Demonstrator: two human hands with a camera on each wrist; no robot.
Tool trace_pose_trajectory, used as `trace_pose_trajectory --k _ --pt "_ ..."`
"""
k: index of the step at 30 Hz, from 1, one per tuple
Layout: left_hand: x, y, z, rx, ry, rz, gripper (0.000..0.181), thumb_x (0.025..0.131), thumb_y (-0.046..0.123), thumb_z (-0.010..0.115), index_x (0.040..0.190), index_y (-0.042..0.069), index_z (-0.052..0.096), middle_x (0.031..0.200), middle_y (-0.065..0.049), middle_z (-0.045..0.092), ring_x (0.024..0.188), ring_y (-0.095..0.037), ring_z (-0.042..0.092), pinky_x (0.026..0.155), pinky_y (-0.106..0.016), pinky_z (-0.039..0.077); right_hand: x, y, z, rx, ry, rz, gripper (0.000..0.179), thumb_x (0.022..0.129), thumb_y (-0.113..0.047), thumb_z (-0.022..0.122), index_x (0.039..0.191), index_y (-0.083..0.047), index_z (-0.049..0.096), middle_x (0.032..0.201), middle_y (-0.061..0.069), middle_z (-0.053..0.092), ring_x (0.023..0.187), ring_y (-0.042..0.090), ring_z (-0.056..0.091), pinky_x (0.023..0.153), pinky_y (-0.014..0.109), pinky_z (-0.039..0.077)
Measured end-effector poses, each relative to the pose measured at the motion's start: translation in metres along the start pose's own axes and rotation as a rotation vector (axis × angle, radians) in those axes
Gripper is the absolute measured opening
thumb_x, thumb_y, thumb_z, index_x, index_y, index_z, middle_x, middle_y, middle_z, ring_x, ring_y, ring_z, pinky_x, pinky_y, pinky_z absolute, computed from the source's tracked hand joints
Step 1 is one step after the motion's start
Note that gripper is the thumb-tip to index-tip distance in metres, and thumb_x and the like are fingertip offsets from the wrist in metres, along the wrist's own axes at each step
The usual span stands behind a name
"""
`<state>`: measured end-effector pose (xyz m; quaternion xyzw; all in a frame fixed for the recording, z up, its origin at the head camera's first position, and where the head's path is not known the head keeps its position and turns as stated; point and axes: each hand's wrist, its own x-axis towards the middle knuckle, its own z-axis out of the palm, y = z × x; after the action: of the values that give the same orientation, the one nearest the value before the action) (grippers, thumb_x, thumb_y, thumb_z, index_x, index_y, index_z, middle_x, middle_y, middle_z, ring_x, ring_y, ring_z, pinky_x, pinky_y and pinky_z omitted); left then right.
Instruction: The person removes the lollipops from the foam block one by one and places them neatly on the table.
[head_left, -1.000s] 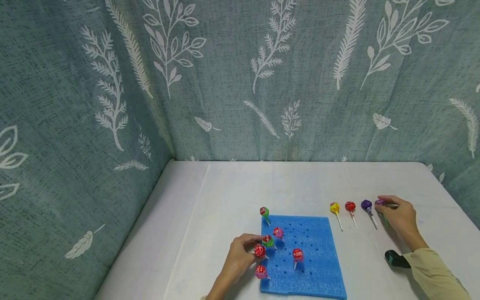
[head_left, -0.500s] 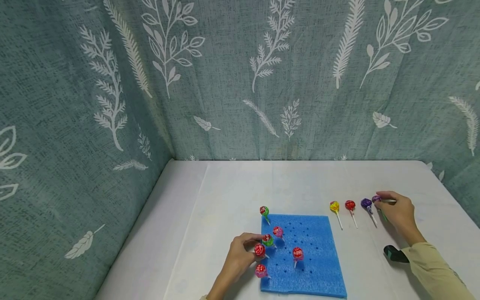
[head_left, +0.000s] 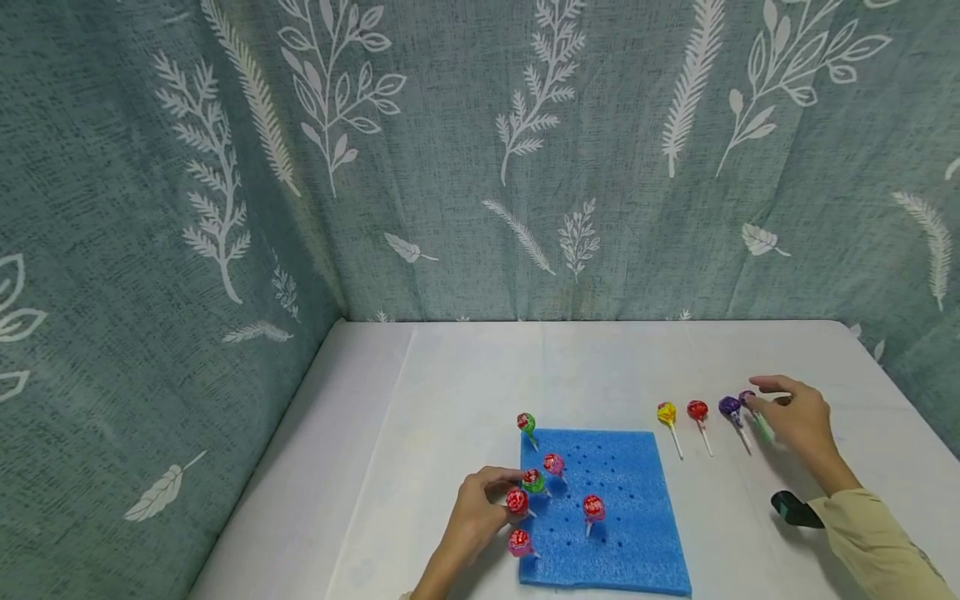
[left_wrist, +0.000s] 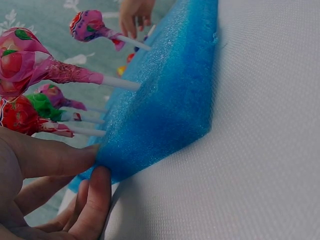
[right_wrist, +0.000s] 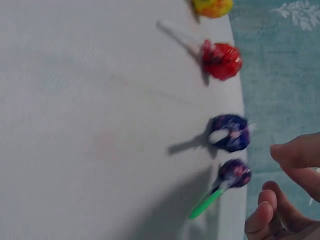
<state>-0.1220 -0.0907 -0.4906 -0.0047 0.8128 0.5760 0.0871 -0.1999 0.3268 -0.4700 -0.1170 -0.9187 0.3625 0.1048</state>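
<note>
My left hand (head_left: 474, 515) grips the left edge of a blue foam board (head_left: 630, 542), thumb and fingertips at its side in the left wrist view. Wrapped lollipops stand by their sticks in the board: a red one (head_left: 517, 501) and a green-and-red one (head_left: 533, 481) beside this hand, a pink one (left_wrist: 22, 65) at the near corner. My right hand (head_left: 802, 421) hovers with thumb and fingers apart, just beside a small purple lollipop (right_wrist: 235, 172) with a green stick. That lollipop lies close to a dark purple one (right_wrist: 230, 132).
A red lollipop (head_left: 697, 409) and a yellow one (head_left: 667, 412) complete the row on the white table (head_left: 435, 400). Small holes dot the board. A dark object (head_left: 797, 510) sits at the right wrist. A patterned green curtain (head_left: 465, 167) hangs behind.
The small purple lollipop has moved left, closer to the dark purple one. My right hand has let go of it and its fingers have spread. The left hand stays in place.
</note>
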Motion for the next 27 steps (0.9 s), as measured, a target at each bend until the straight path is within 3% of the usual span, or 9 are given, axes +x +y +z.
trace_pose_trajectory --k 13,21,27 --pt "0.001 -0.001 -0.001 0.017 0.018 0.030 0.048 0.056 -0.011 0.068 0.095 0.016 0.066 0.093 0.003 0.060 0.092 -0.016 0.055 0.089 -0.041 0.041 0.030 0.040 0.034 -0.004 0.063 -0.184 0.040 0.079 -0.048 0.055 0.108 -0.022 0.058 0.104 0.002 0.055 0.089 0.021 0.049 0.061 0.031 0.043" --pt "0.002 -0.003 0.000 0.003 -0.002 0.009 0.048 0.057 -0.012 0.067 0.096 0.017 0.066 0.094 0.002 0.059 0.093 -0.017 0.055 0.089 -0.041 0.041 0.025 0.038 0.048 -0.004 0.074 -0.265 0.030 0.076 -0.049 0.058 0.103 -0.035 0.057 0.096 -0.012 0.053 0.078 0.008 0.048 0.055 0.021 0.045" --pt "0.001 -0.004 0.000 0.008 -0.006 0.017 0.048 0.057 -0.011 0.068 0.095 0.017 0.066 0.094 0.003 0.060 0.092 -0.017 0.055 0.089 -0.041 0.041 0.011 0.028 0.058 0.014 0.026 -0.324 0.029 0.074 -0.048 0.061 0.102 -0.039 0.057 0.093 -0.017 0.054 0.075 0.003 0.051 0.057 0.022 0.045"
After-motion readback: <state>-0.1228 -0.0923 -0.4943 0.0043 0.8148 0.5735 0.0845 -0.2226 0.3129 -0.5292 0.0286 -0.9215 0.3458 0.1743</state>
